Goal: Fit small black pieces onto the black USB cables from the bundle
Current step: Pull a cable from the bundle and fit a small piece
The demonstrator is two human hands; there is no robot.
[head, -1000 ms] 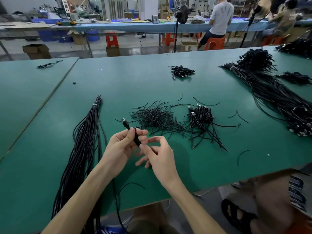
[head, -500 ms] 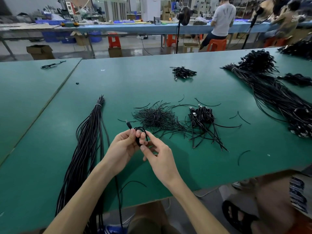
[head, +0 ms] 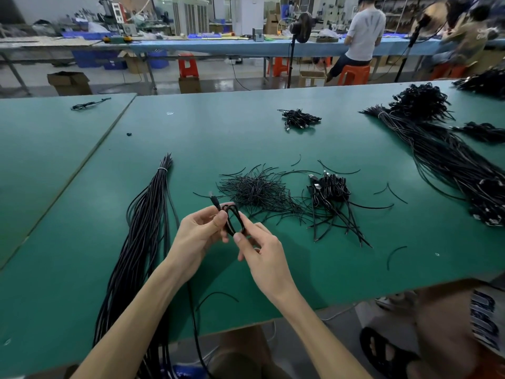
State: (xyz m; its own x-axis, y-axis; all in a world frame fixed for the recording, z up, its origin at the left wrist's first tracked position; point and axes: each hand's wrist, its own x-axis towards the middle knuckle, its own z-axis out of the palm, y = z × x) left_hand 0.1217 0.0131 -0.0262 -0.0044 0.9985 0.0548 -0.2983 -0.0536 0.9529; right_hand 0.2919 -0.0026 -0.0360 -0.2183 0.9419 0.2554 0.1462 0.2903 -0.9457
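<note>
My left hand (head: 199, 236) pinches a black USB cable (head: 232, 218) that is folded into a small loop, its plug end sticking up past my thumb. My right hand (head: 262, 255) pinches the lower right side of the same loop between thumb and forefinger. The cable's long tail drops off the table's front edge. A long tied bundle of black cables (head: 139, 242) lies to the left of my hands. Beyond my hands sits a loose pile of thin black tie pieces (head: 257, 190).
A heap of coiled, tied cables (head: 330, 192) lies to the right of the tie pile. A big cable bundle (head: 451, 165) stretches along the right side, a small pile (head: 300, 119) sits further back. A person's leg and sandal (head: 388, 351) are at lower right. People work at far benches.
The cable has been folded from a short stub into a wider loop between both hands. My right hand moved from beside the cable to pinching the loop.
</note>
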